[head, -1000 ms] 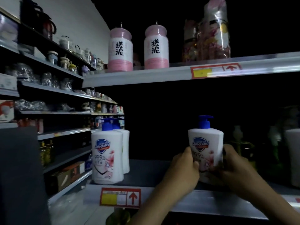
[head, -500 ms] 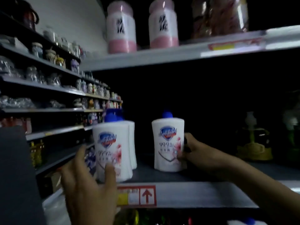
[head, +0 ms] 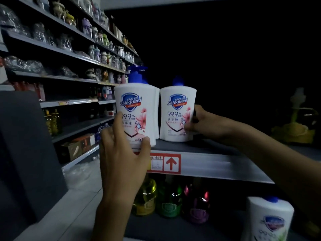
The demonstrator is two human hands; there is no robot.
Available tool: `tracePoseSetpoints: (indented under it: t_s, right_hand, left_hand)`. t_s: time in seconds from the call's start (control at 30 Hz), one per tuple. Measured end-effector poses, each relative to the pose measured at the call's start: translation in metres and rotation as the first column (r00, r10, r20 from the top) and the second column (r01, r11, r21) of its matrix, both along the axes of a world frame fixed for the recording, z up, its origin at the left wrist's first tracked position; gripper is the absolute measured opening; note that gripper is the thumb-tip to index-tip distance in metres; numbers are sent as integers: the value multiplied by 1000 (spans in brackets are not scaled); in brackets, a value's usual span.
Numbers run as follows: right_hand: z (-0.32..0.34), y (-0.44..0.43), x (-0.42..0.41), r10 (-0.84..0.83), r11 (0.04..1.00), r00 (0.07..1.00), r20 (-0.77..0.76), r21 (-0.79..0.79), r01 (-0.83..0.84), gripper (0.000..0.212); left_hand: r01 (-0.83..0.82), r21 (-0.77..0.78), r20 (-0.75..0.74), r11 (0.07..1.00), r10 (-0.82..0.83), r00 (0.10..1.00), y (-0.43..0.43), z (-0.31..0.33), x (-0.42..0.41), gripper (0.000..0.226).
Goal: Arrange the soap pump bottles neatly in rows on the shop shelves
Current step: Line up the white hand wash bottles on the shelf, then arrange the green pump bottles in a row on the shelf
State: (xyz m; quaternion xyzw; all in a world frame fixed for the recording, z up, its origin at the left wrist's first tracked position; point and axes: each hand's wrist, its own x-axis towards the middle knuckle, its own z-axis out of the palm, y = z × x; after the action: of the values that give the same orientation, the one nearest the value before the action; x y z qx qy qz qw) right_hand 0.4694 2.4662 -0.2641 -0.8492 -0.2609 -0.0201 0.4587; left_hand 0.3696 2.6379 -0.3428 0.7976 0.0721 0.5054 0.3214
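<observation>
Two white soap pump bottles with blue pumps stand side by side at the front of the grey shelf (head: 217, 164). My left hand (head: 123, 153) grips the left bottle (head: 136, 108) low on its front, thumb and fingers round its base. My right hand (head: 199, 122) holds the right bottle (head: 177, 110) by its right side. A third bottle (head: 157, 108) stands hidden just behind the left one, only its edge showing. Another white pump bottle (head: 268, 220) stands on the shelf below at the lower right.
Coloured liquid bottles (head: 170, 202) fill the shelf below. A red price tag with an arrow (head: 165, 163) marks the shelf edge. Long aisle shelves of jars and bottles (head: 78, 54) run off to the left. A dim yellowish item (head: 295, 126) sits far right on the shelf.
The right bottle has slid left until it stands close beside the left bottle. My left hand has risen and taken hold of the left bottle. The view has tilted downward.
</observation>
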Motion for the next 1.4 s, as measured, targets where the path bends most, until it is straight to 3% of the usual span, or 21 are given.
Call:
tracePoseSetpoints:
  t_s: [0.07, 0.1, 0.13, 0.17, 0.2, 0.23, 0.3, 0.37, 0.47, 0.57, 0.67, 0.83, 1.0, 1.1, 1.2, 1.27, 1.4]
  right_hand:
    - [3, 0, -9, -55, 992, 996, 74, -109, 63, 42]
    - [5, -5, -17, -145, 967, 960, 239, -172, 189, 42]
    - [4, -11, -29, -249, 929, 860, 446, -142, 342, 42]
    - [0, -18, -50, -319, 902, 701, 637, -23, 431, 40]
    - [-9, -23, -75, -359, 909, 576, 734, 134, 395, 34]
    - [-25, -25, -98, -381, 923, 539, 751, 274, 271, 26]
    - [-75, -26, -129, -353, 922, 574, 739, 380, 78, 14]
    - [-139, -22, -131, -248, 962, 651, 717, 259, 82, 15]
    - [-212, -16, -99, -152, 988, 862, 484, 37, 153, 15]
    - [-234, -10, -72, -164, 974, 940, 299, -103, 203, 32]
    - [-228, 4, -60, -125, 976, 947, 295, -133, 171, 43]
    - [-237, 14, -55, -155, 971, 964, 216, -148, 190, 43]
    - [-240, 13, -53, -168, 975, 957, 237, -102, 197, 40]
    - [-235, -6, -61, -196, 974, 927, 319, -47, 222, 38]
    - [-223, -34, -72, -330, 943, 844, 423, 108, 315, 29]
    - [-214, -58, -78, -442, 896, 741, 506, 205, 394, 27]
    - [-212, -106, -87, -577, 812, 598, 557, 310, 495, 34]
  left_hand:
    - [33, -59, 45, 998, -31, 998, -2, -5, -3, 69]
    - [55, -106, 113, 993, -43, 993, -3, -8, -5, 61]
    - [68, -142, 214, 988, -36, 976, -2, -14, -8, 51]
    - [52, -153, 319, 987, 0, 948, 0, -24, -12, 41]
    - [15, -152, 384, 988, 45, 922, 4, -37, -17, 34]
    - [-21, -145, 393, 989, 77, 916, 9, -54, -22, 28]
    - [-35, -158, 263, 987, 77, 962, 20, -90, -28, 21]
    - [26, -228, 9, 973, -24, 1000, 26, -120, -25, 17]
    - [48, -225, -385, 973, -134, 913, 34, -143, -8, 22]
    - [76, -205, -547, 976, -179, 818, 41, -150, 15, 55]
    - [203, -205, -577, 957, -286, 765, 47, -144, 48, 82]
    - [251, -195, -630, 948, -317, 709, 52, -149, 86, 69]
    - [169, -98, -450, 981, -195, 872, 34, -151, 81, 64]
    - [91, -51, -391, 995, -104, 915, 36, -158, 64, 69]
    - [148, -132, -331, 980, -184, 926, 20, -157, 42, 82]
    - [257, -192, -281, 947, -304, 910, -8, -150, 23, 77]
    - [446, -165, -317, 880, -476, 821, -56, -144, 4, 74]
